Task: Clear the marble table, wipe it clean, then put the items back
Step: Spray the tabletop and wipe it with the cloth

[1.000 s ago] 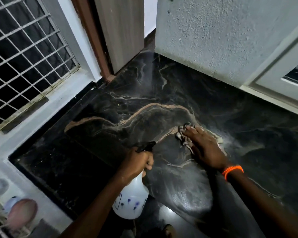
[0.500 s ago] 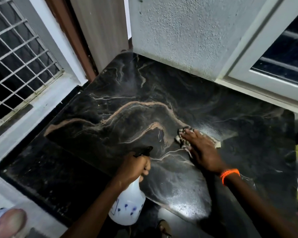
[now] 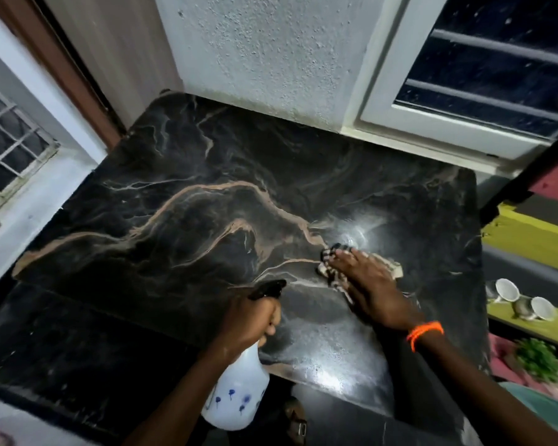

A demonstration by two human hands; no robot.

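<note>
Black marble table (image 3: 181, 220) is sitting against a white textured wall (image 3: 271, 53), wet glare right of centre. Right hand (image 3: 372, 286) is pressing flat, fingers spread, on a checked cloth (image 3: 331, 255) there. Left hand (image 3: 248, 320) is gripping the white spray bottle (image 3: 236, 397) at the near edge.

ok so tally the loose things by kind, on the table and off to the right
spray bottle: 1
cloth: 1
cups: 2
plant: 1
total: 5
</note>
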